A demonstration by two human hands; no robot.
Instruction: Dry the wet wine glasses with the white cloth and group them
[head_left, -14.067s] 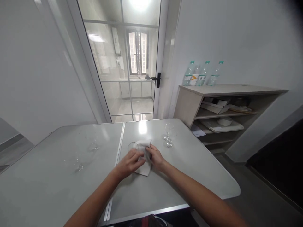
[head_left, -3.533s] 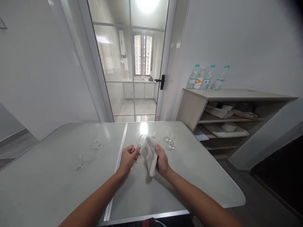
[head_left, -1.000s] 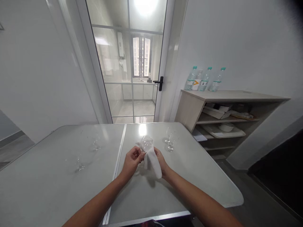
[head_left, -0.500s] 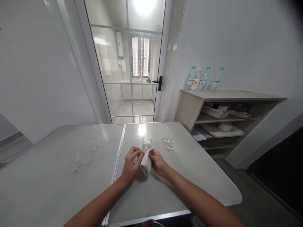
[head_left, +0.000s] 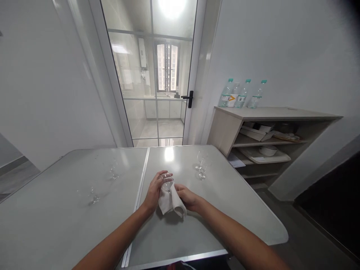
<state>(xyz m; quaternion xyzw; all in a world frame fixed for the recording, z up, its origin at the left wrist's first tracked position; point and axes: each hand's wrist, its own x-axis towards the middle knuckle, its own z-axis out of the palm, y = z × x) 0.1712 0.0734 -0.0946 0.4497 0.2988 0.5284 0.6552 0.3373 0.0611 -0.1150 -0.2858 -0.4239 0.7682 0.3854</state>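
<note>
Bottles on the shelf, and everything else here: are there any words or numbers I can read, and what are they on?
No words or numbers can be read anywhere.
Middle bottle: an orange arrow-like mark on a white label, no letters clear.
Other bottles: labels too small and blurred to read.
Papers on the shelf unit: any print is too small to tell.
The cloth, the glass and the table show no writing.

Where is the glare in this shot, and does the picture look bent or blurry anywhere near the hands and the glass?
Head view: strong glare from the ceiling light beyond the glass door, mirrored as a bright patch on the table; straight door frames bow outward toward the edges, and the top right corner is dark; the left hand, right hand and cloth are fairly sharp, but the clear glass is hard to make out.
</note>
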